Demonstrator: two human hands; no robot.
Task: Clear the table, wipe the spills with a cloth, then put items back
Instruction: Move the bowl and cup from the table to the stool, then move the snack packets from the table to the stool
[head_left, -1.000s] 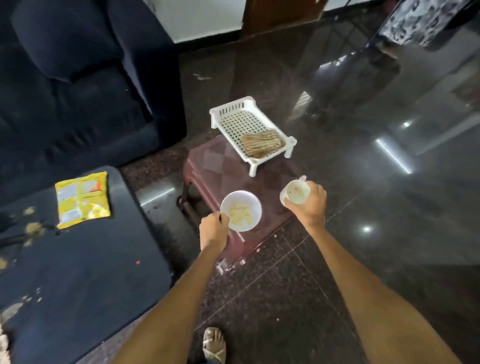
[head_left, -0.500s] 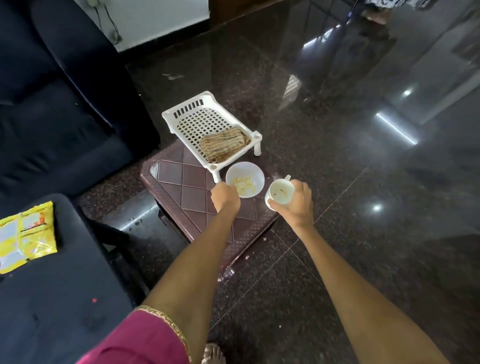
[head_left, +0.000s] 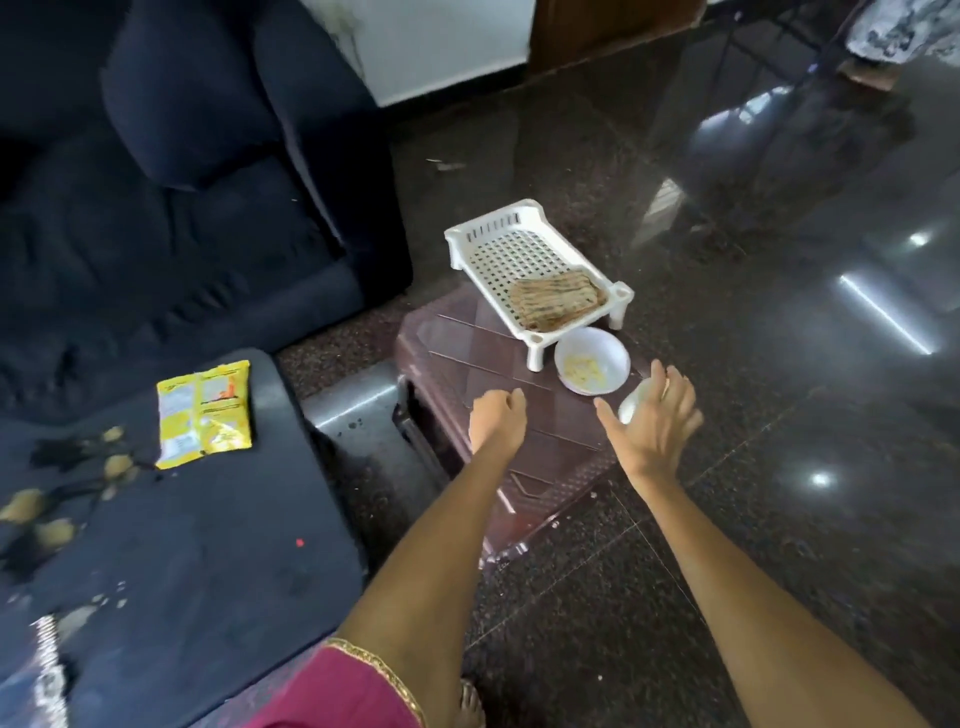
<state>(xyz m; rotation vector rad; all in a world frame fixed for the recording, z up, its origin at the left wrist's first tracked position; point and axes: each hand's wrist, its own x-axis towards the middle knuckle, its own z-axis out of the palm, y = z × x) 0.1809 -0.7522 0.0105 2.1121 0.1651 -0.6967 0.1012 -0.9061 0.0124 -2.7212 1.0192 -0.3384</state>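
Observation:
A white bowl (head_left: 592, 366) with yellow food scraps sits on the maroon plastic stool (head_left: 467, 353), beside a leg of the white slotted basket (head_left: 511, 249). A folded brown striped cloth (head_left: 556, 304) lies in that basket. A white cup (head_left: 630, 408) stands at the stool's right edge. My right hand (head_left: 655, 423) hovers just in front of the cup with fingers spread, not gripping it. Over the stool top, my left hand (head_left: 496, 421) is loosely curled and holds nothing. The dark table (head_left: 208, 545) at left bears yellowish spills (head_left: 31, 506) and a yellow packet (head_left: 205, 413).
A dark blue sofa (head_left: 182, 208) stands behind the table and stool. The glossy dark stone floor (head_left: 779, 467) stretches to the right. My sandalled foot (head_left: 470, 706) shows at the bottom edge, between table and stool.
Both hands let go: the bowl and the cup now rest on the stool, and both hands have drawn back toward me. The view swung left, showing the spilled table again.

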